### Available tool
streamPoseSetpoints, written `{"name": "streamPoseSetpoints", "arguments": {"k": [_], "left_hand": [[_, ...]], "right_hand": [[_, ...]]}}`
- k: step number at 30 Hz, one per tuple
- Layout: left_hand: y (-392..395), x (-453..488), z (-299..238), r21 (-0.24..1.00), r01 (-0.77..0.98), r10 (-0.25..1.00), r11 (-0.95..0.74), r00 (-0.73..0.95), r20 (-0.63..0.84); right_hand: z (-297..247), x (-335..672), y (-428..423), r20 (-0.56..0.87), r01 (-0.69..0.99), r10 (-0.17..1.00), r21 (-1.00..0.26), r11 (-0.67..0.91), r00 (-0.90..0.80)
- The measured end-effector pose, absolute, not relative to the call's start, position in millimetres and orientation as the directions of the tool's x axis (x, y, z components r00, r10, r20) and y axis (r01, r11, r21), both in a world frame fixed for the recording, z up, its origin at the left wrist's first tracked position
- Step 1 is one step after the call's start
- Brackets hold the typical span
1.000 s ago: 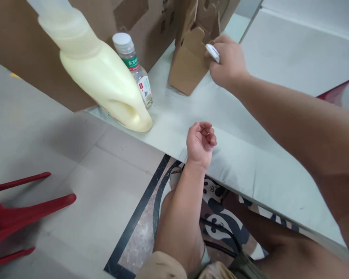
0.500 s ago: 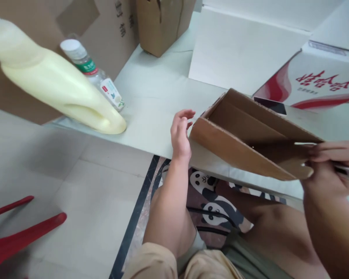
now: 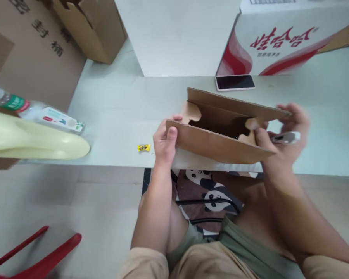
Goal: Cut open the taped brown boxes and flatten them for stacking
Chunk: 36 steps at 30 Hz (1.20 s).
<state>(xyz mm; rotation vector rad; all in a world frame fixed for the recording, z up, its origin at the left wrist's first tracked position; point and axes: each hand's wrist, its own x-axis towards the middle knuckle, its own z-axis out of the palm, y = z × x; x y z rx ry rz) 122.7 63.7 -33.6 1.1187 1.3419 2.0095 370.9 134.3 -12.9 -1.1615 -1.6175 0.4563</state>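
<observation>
A small brown cardboard box [image 3: 221, 145], half folded with its flaps open, hangs over the near edge of the pale table [image 3: 119, 112]. My left hand [image 3: 163, 143] grips its left end, thumb on the front wall. My right hand [image 3: 282, 135] holds the right end by a flap and also has a small white tool [image 3: 285, 137] pinched in its fingers. The right hand is somewhat blurred.
A cream plastic jug [image 3: 31, 137] and a clear water bottle [image 3: 35, 110] sit at the left. A yellow candy [image 3: 144, 147] lies beside my left hand. A phone [image 3: 235, 82] lies behind the box, before a red-and-white carton [image 3: 279, 42]. Brown cartons [image 3: 87, 27] stand at back left; a red stool [image 3: 37, 259] is on the floor.
The right hand brought the cardboard box from the far left of the table to in front of me. My left hand rose from the table edge and gripped the box's left end.
</observation>
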Motion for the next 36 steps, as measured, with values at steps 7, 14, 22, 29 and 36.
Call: {"name": "streamPoseSetpoints", "arguments": {"k": [7,14,22,29,36], "left_hand": [[75.2,127.1,-36.7,0.909,0.184,0.655,-0.375,-0.641,0.400],[65.8,126.9,-37.9,0.891,0.313,0.678,-0.328,-0.579,0.453],[38.2,144.7,-37.5,0.897,0.356,0.682,-0.262,-0.590,0.433],[28.1,148.2,-44.4,0.887,0.417,0.699,-0.199,-0.574,0.427],[19.0,157.5,-47.2,0.898,0.364,0.684,-0.249,-0.590,0.429]], "right_hand": [[-29.5,366.9,141.5,0.555,0.236,0.825,-0.792,0.563,-0.108],[-30.9,379.4,134.8,0.600,0.210,0.769,-0.740,0.638,-0.221],[-21.4,383.3,134.3,0.566,0.142,0.783,-0.779,0.610,-0.258],[-29.6,391.5,144.6,0.547,0.129,0.783,-0.789,0.601,-0.297],[-21.0,394.9,144.3,0.383,0.363,0.845,-0.778,0.513,-0.373]]}}
